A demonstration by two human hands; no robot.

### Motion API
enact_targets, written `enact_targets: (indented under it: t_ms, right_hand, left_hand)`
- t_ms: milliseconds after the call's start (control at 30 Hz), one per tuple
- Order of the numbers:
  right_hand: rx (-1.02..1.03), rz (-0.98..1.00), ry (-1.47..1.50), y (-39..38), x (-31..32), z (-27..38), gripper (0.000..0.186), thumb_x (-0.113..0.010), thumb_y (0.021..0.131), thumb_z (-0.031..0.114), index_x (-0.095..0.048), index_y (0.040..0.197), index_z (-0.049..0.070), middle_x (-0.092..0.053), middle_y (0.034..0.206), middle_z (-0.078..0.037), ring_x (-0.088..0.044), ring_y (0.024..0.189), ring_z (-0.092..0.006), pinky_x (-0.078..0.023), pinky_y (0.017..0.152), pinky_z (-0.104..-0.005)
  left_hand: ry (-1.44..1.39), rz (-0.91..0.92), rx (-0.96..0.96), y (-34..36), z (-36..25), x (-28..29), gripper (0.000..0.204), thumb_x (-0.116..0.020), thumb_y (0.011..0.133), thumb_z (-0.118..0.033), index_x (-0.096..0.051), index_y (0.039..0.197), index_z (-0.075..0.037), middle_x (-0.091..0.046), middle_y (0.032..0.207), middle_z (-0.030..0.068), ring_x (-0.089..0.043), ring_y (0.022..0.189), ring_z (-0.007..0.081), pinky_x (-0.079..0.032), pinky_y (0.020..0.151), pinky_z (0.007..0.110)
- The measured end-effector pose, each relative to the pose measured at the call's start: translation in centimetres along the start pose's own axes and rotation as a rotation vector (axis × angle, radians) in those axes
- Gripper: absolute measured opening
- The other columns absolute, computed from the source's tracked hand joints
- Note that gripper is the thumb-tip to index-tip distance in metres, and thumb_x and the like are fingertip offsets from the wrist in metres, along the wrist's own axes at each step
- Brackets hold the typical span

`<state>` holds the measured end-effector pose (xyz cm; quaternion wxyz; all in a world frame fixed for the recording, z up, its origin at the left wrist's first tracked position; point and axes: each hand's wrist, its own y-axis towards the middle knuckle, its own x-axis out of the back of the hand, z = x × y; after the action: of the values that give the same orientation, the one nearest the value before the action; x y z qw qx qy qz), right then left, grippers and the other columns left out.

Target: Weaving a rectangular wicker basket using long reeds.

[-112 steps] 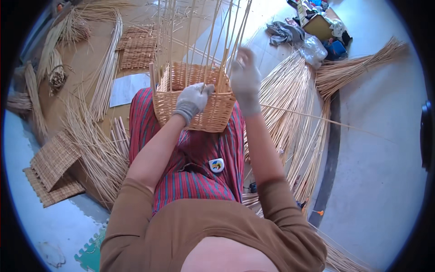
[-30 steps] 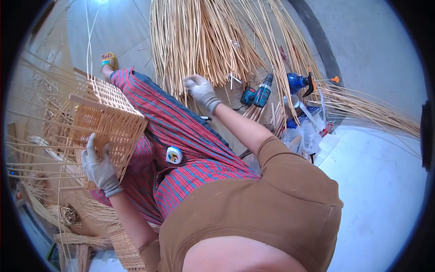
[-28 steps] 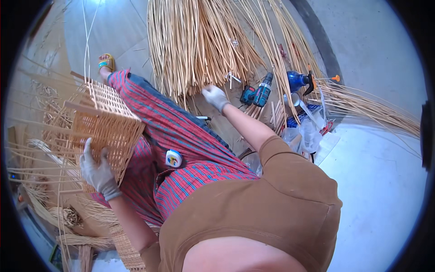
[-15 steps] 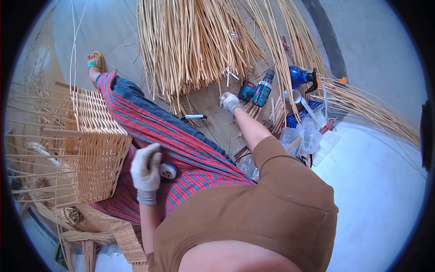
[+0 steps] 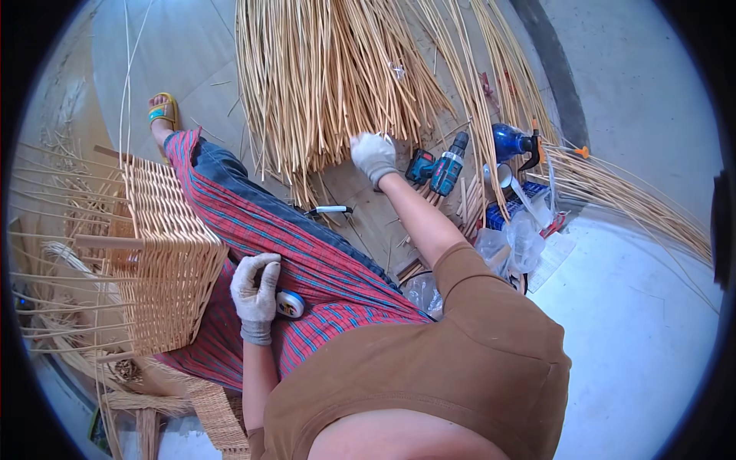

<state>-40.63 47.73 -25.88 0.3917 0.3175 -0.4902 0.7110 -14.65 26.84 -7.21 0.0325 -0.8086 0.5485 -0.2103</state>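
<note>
One left hand [image 5: 254, 291] in a pale glove is close by, over the lap. Its fingers [image 5: 245, 276] are bent in, and I cannot tell if they hold anything. One small round white case [image 5: 290, 304] is just beside it, on the red striped cloth [image 5: 337, 326]. One woven basket [image 5: 172, 287] lies on its side at the left of the lap. Its open top faces left, and many long thin sticks [image 5: 73, 277] poke out. One white pen [image 5: 332, 209] with black ends is on the floor [image 5: 349, 188]. One right hand [image 5: 373, 157], gloved too, is at the ends of one big bunch of canes [image 5: 330, 84]. Its fingers are curled, and I cannot tell if they grip a cane. One blue-green drill [image 5: 445, 175] is just beside that hand. One blue bottle [image 5: 507, 142] is past the drill. One foot in one yellow sandal [image 5: 162, 113] is far off.
</note>
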Motion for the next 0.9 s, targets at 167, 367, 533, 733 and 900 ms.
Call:
enact_targets:
  t_ms: [167,367,533,733,900]
  right_hand:
    - [-0.082,0.152,-0.087,4.5,-1.7,2.2,0.043,-0.061,0.085,0.044,-0.074,0.097,0.005,-0.071,0.1,-0.021,-0.069,0.094,-0.0378,-0.055,0.085,-0.0457]
    - [-0.115,0.12,0.128,6.7,-4.2,-0.5,0.035,-0.065,0.079,0.032,-0.072,0.1,0.004,-0.071,0.101,-0.024,-0.069,0.098,-0.0383,-0.054,0.089,-0.0429]
    - [-0.227,-0.071,0.571,10.0,-3.6,-4.0,0.033,-0.062,0.085,0.035,-0.071,0.098,0.006,-0.072,0.096,-0.02,-0.069,0.097,-0.032,-0.052,0.089,-0.0389]
    - [-0.337,0.29,1.102,14.2,-3.3,1.6,0.016,-0.063,0.091,0.008,-0.066,0.106,0.007,-0.066,0.078,-0.003,-0.06,0.057,-0.0115,-0.046,0.047,-0.0276]
    - [-0.325,-0.121,0.371,21.3,-1.9,-4.7,0.029,-0.072,0.083,0.024,-0.067,0.107,0.01,-0.072,0.094,-0.011,-0.07,0.083,-0.0253,-0.056,0.07,-0.0364]
  left_hand:
    - [-0.049,-0.011,0.031,0.0,0.9,-0.1,0.009,-0.069,0.088,-0.004,-0.071,0.097,-0.003,-0.061,0.083,0.0021,-0.057,0.077,0.0107,-0.046,0.072,0.025]
    - [-0.052,-0.011,0.038,0.2,0.4,0.1,0.01,-0.069,0.088,-0.005,-0.071,0.097,-0.002,-0.06,0.082,0.001,-0.056,0.074,0.0084,-0.045,0.068,0.023]
    - [-0.222,0.015,0.113,1.0,0.8,-0.5,0.01,-0.066,0.09,-0.006,-0.07,0.097,0.0,-0.062,0.078,0.001,-0.056,0.067,0.0072,-0.046,0.062,0.022]
    - [-0.259,-0.057,0.183,0.3,1.2,0.2,0.009,-0.065,0.092,-0.006,-0.07,0.097,-0.001,-0.062,0.075,0.0008,-0.056,0.062,0.0058,-0.044,0.055,0.02]
    - [-0.38,0.054,0.114,2.5,0.9,-2.4,0.008,-0.064,0.092,-0.004,-0.069,0.097,0.0,-0.063,0.077,0.0016,-0.058,0.062,0.0062,-0.046,0.054,0.02]
